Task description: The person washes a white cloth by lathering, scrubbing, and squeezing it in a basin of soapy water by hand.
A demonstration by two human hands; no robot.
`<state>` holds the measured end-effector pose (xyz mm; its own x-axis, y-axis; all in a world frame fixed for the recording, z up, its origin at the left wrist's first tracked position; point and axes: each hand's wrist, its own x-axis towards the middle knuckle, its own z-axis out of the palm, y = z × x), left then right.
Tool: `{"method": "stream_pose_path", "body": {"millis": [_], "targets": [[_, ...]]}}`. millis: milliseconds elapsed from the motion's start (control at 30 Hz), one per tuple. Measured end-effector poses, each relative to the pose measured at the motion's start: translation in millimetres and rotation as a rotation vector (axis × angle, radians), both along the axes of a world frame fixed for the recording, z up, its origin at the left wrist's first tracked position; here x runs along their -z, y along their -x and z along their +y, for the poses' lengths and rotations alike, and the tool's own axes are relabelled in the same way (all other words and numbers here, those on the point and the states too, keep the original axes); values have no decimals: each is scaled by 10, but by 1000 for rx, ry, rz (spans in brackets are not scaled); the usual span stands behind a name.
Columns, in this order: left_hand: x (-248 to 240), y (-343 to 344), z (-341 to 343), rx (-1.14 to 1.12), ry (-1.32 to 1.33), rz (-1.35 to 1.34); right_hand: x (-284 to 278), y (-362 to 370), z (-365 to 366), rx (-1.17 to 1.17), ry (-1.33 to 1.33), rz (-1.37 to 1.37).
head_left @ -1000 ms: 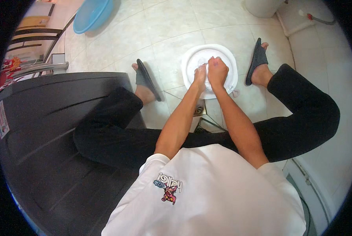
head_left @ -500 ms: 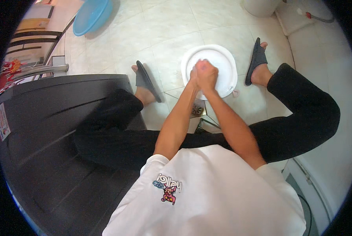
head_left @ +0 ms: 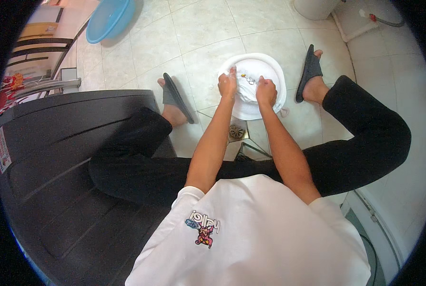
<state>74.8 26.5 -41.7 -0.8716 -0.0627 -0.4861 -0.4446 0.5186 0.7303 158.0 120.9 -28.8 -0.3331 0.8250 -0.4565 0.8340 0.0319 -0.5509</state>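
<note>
Head view: white cloth (head_left: 245, 90), soft and creased, a small dark-and-yellow print on it, upper centre of frame, stretched between two bare hands over a basin. Left hand (head_left: 227, 86) grips its left side, fingers curled in; right hand (head_left: 266, 92) closed in a fist on its right side. White basin (head_left: 282, 83) beneath: smooth, rounded-square rim, round hollow. Just below it in frame, a round slotted floor drain (head_left: 236, 132) in a square plate. Floor (head_left: 203, 43) of glossy, pale marbled tiles, thin grout lines. Dark open-toed slippers (head_left: 176, 98) either side of the basin; black trousers (head_left: 365, 138), matt cloth. Left of frame, large dark grooved panel (head_left: 55, 190); upper left, a glossy blue tub (head_left: 109, 21), round-rimmed and tilted.
</note>
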Motion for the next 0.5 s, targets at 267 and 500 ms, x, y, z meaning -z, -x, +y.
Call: {"method": "stream_pose_path", "body": {"millis": [267, 500], "targets": [[450, -93, -206, 286, -395, -144, -82, 24, 45, -173, 220, -39], [564, -299, -94, 294, -4, 114, 268, -146, 9, -197, -121, -55]]}}
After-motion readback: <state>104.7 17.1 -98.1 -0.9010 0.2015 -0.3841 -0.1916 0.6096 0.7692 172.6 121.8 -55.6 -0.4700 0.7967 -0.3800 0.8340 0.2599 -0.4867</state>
